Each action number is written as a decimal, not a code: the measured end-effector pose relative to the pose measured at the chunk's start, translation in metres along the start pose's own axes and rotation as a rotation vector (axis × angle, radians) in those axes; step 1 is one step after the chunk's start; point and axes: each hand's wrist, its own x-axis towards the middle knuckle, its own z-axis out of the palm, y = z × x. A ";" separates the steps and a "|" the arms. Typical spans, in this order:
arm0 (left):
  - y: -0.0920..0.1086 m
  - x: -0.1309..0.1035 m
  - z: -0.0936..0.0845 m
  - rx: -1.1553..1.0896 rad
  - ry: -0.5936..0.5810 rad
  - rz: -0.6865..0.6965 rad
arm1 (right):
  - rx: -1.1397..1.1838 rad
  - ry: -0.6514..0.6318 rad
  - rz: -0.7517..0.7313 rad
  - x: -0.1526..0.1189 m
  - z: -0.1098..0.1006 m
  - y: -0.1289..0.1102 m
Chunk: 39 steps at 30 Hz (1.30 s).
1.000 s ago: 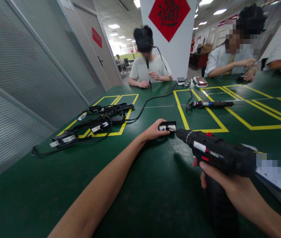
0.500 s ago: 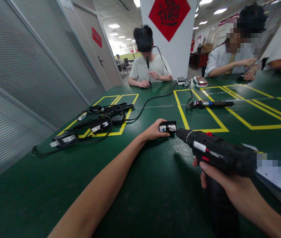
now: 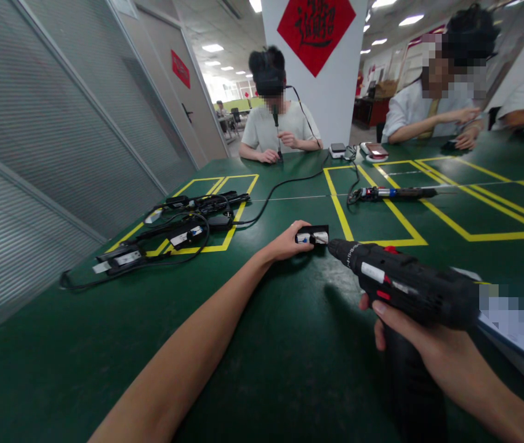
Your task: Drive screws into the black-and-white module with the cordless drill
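Observation:
My left hand (image 3: 291,241) grips a small black power adapter-like box (image 3: 321,230) with a white label, on the green table. Its fingers wrap the left end of the box. My right hand (image 3: 421,335) is closed around the handle of a black cordless drill (image 3: 409,280) with red accents. The drill's chuck points left, close to the right side of the box. From here I cannot tell whether the tip touches it.
Several black labelled boxes with cables (image 3: 188,234) lie at the left on the green table (image 3: 243,357). A pen-shaped black tool (image 3: 395,193) lies beyond the drill. Papers (image 3: 523,329) are at the right. Two people sit across, one holding a screwdriver (image 3: 276,126).
The fingers of my left hand shift slightly on the box. The drill and my right hand stay nearly where they were.

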 end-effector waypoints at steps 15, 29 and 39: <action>0.003 0.000 0.001 -0.001 0.016 -0.018 | 0.025 -0.022 -0.022 0.001 0.000 0.001; 0.006 -0.001 0.000 0.005 0.005 -0.054 | 0.011 -0.020 -0.027 0.000 0.000 0.000; 0.004 -0.001 0.001 -0.001 0.011 -0.044 | 0.010 0.001 -0.036 0.000 0.000 0.001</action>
